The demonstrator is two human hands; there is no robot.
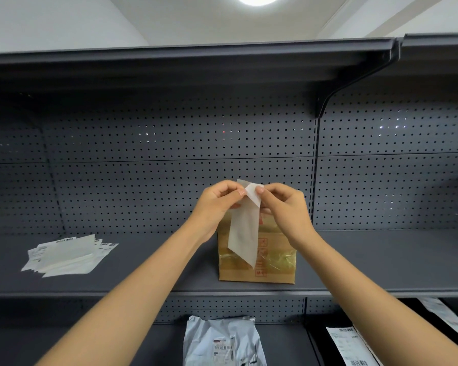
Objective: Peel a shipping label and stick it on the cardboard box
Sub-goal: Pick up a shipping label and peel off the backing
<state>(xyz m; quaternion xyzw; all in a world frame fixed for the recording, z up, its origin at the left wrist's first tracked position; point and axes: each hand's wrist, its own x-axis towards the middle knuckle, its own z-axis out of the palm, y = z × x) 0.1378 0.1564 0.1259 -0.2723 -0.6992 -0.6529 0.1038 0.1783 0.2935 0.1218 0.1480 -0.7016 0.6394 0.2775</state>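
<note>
A white shipping label (243, 231) hangs upright in the air, its blank back toward me, with its top corner split apart. My left hand (217, 204) pinches the top left of that corner and my right hand (283, 207) pinches the top right, fingertips almost touching. Directly behind and below the label stands a brown cardboard box (273, 268) with red print and clear tape, resting on the grey shelf (148, 260). The label covers part of the box's front.
A loose pile of label sheets (69, 256) lies on the shelf to the left. On the shelf below lie a grey poly mailer (222, 342) with a label and more label sheets (352, 344) at right. A pegboard back wall and an upper shelf enclose the space.
</note>
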